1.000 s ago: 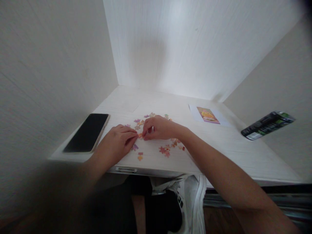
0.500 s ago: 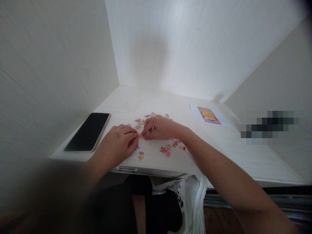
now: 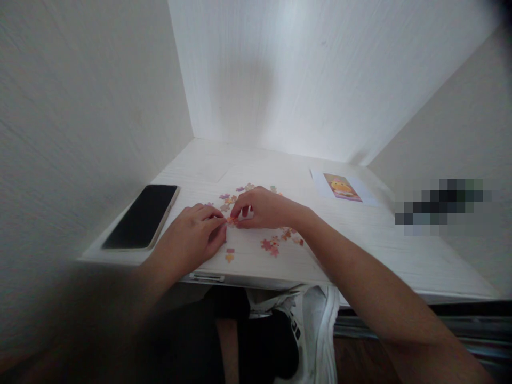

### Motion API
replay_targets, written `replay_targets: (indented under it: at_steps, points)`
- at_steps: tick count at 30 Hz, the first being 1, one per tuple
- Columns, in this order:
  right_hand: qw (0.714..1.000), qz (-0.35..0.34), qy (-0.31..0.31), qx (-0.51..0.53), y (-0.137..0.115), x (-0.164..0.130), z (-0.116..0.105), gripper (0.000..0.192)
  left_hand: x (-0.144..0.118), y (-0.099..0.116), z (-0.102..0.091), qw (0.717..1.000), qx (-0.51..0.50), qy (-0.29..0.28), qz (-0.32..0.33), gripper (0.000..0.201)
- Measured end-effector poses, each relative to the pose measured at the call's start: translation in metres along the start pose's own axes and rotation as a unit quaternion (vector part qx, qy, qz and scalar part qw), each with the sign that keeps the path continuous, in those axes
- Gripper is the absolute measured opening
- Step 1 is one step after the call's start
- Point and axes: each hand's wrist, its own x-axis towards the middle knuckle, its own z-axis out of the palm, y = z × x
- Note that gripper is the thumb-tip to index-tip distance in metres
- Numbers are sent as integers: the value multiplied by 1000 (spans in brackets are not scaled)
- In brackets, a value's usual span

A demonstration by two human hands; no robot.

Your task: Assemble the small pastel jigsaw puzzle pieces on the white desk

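Note:
Between my two hands lie small orange-pink jigsaw pieces on the white desk. My left hand rests to their left, its thumb and fingertips pinched at the pieces' edge. From the right, my right hand pinches the same pieces with thumb and forefinger. Loose jigsaw pieces in purple, yellow and beige lie just beyond the hands. A red and pink cluster of pieces sits nearer me on the right. One yellow piece lies close to the front edge. Fingers partly cover the held pieces.
A black-screened phone lies at the desk's left. At the back right, a sheet of white paper bears a picture of a yellow figure. White panels enclose the desk on three sides. A blurred-out patch covers something at far right.
Both hands stay at the same pieces. My right fingers have shifted very slightly, and more of the orange-pink pieces shows between the hands. The whole view has moved a little.

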Motion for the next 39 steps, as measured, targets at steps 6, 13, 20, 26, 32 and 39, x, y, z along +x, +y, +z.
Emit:
replay_targets:
  at_steps: [6,13,20,26,32,39]
  points:
    - [1000,-7,0,-6,2,1,1,14,-1,-1,1,1000,8,-1,-6,29]
    - [1000,-10,12,-18,2,1,3,14,0,0,0,1000,15,-12,-9,28]
    - [1000,-9,8,-20,0,1,1,14,0,0,-1,1000,19,-18,3,28]
    - [999,-21,-7,-23,-2,2,2,16,0,-2,0,1000,-1,-12,0,27]
    - [999,34,-21,36,5,-6,-13,22,0,-6,-1,998,-46,16,-40,28]
    - [988,122,-87,44,16,-15,-27,26,-1,-8,-2,996,-63,35,-52,27]
